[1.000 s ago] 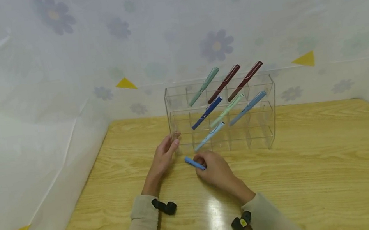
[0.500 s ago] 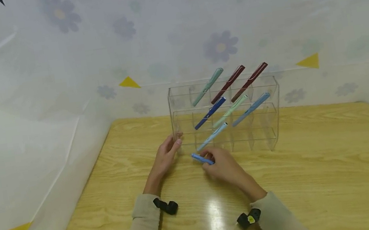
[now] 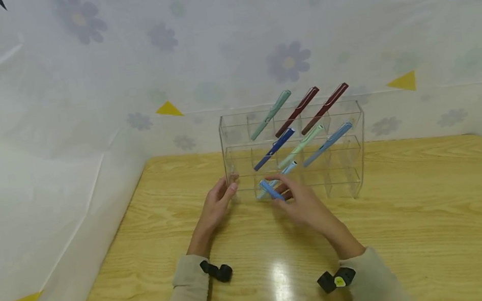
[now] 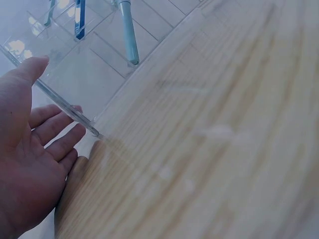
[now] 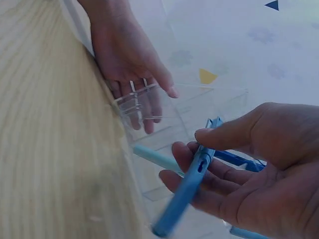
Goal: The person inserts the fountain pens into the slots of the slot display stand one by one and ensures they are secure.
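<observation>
A clear acrylic pen rack (image 3: 344, 173) stands on the table, with several capped pens slanting in its tiers. My left hand (image 3: 213, 209) is at the rack's left side, its relaxed fingers (image 4: 52, 129) seeming to touch the side panel and the thumb near the edge. My right hand (image 3: 302, 202) pinches a blue pen (image 3: 270, 189) between thumb and fingers, in front of the lowest tier. In the right wrist view this blue pen (image 5: 183, 196) is tilted, clip facing out. Behind it lies a pale blue pen (image 3: 289, 167), partly hidden by the hand.
In the top tier sit a teal pen (image 3: 271, 114) and two dark red pens (image 3: 298, 111). The middle tier holds a dark blue pen (image 3: 274, 149), a mint pen (image 3: 301, 146) and a steel-blue pen (image 3: 328, 143). A patterned sheet (image 3: 226, 44) hangs behind the wooden table (image 3: 415, 208).
My right hand has lifted the blue pen up and rightward, from low in front of the rack to the bottom tier. My left hand stays at the rack's side; the view shifted slightly.
</observation>
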### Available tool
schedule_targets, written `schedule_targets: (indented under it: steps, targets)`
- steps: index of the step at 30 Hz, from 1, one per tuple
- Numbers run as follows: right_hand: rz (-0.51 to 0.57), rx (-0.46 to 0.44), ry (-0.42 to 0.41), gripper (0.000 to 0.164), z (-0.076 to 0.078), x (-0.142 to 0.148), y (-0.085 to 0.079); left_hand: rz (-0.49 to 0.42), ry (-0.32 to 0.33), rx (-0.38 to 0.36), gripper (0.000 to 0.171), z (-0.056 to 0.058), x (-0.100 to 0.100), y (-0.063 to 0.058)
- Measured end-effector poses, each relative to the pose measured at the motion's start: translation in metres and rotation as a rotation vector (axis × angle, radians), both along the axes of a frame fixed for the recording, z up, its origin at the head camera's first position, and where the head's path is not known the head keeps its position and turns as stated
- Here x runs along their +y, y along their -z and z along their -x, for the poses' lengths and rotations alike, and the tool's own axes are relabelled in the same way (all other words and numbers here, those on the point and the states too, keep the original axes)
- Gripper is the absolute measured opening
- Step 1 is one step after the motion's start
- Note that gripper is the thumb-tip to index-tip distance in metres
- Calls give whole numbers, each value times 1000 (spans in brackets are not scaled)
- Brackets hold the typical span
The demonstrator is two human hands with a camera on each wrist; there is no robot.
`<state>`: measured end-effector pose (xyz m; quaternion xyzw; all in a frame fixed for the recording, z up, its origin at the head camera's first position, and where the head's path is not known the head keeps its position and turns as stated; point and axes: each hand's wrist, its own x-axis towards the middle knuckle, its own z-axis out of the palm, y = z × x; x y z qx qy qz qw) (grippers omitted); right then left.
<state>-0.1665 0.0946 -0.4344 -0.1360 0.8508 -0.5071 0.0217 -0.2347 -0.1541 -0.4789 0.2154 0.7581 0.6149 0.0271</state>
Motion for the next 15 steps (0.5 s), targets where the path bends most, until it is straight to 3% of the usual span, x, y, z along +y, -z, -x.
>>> schedule_targets:
  steps: [5, 8, 9, 15]
  targets:
    - [59, 34, -25, 60, -1, 16, -11, -9, -6, 5, 44, 4, 0, 8]
    - [81, 78, 9, 60, -1, 23, -17, 0, 10, 3, 44, -1, 0, -3]
    - [100, 86, 23, 59, 0, 26, -19, 1, 12, 7, 44, -1, 0, -2]
    - [246, 119, 106, 55, 0, 42, -29, -7, -13, 33, 43, 11, -1, 22]
